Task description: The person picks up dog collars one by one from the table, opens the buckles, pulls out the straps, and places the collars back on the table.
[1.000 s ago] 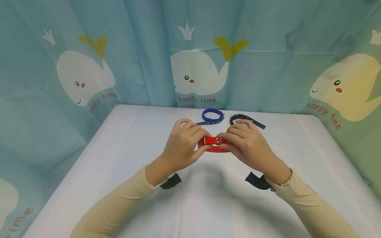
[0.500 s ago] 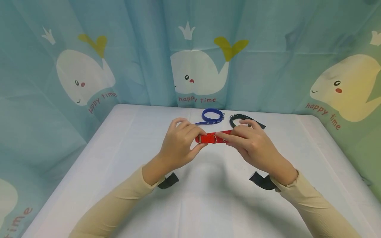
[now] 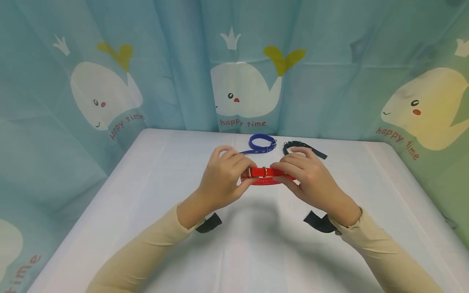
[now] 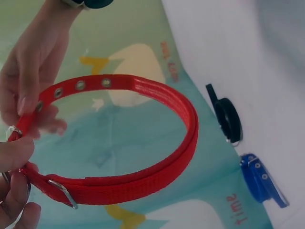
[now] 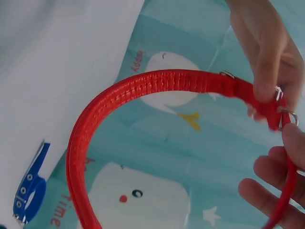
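Note:
Both hands hold a red dog collar [image 3: 261,172] up over the table, its band bent into a wide loop. My left hand [image 3: 221,175] pinches it at the buckle end, where metal fittings show. Opposite, my right hand [image 3: 309,175] pinches the strap between thumb and fingers. In the left wrist view, the collar [image 4: 143,188] shows a row of metal eyelets running toward the right hand [image 4: 35,71], and a metal slider on the near side. The right wrist view shows the collar's [image 5: 157,82] ribbed inner face and, beside the fingers, a metal ring.
A blue collar [image 3: 261,149] lies coiled at the back of the white table [image 3: 176,162]. To its right is a black collar [image 3: 311,149] with its tail stretched out. A blue whale-print curtain [image 3: 176,81] hangs behind the table.
Half a second ago the collar was tilted with its loop hidden; now the loop shows again. The right hand shifted slightly left. Where an eyelet showed between the hands, a metal ring now shows.

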`<action>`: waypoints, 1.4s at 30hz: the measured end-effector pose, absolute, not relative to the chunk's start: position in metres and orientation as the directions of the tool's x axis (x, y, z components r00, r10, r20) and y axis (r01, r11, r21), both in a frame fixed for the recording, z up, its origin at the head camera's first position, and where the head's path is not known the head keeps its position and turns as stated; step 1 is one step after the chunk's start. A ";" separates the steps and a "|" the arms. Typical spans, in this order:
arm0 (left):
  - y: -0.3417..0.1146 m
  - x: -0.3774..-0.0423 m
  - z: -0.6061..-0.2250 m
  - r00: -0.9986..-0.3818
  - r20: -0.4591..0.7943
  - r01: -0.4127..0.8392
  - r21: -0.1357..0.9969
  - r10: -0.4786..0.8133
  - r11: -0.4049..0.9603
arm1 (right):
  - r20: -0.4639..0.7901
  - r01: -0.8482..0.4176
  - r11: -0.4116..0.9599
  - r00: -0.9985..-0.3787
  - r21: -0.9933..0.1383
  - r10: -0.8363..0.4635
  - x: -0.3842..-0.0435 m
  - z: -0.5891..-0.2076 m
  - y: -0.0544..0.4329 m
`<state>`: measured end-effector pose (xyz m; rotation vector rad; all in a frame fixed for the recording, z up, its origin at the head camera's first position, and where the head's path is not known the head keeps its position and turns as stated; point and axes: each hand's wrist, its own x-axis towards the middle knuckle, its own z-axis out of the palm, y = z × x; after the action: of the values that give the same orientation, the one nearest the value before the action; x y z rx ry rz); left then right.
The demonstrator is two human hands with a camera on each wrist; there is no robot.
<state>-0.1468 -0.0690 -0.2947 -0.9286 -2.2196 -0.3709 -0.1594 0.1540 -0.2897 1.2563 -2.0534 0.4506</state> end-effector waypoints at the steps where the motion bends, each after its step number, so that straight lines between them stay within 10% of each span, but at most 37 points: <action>1: -0.070 -0.147 -0.294 -0.504 0.698 0.709 -0.001 0.508 0.705 | 0.705 -0.876 0.479 -0.308 0.051 -0.639 -0.160 -0.290 0.156; 33: -0.067 -0.146 -0.296 -0.519 0.723 0.691 0.041 0.456 0.722 | 0.586 -0.824 0.565 -0.479 -0.043 -0.653 -0.161 -0.297 0.172; 42: -0.057 -0.144 -0.299 -0.496 0.703 0.726 0.014 0.510 0.687 | 0.629 -0.886 0.464 -0.367 -0.012 -0.685 -0.162 -0.298 0.153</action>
<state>-0.1443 -0.0574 -0.2986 -0.9425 -2.2071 -0.4058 -0.1621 0.1528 -0.2977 1.3028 -2.1627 0.4757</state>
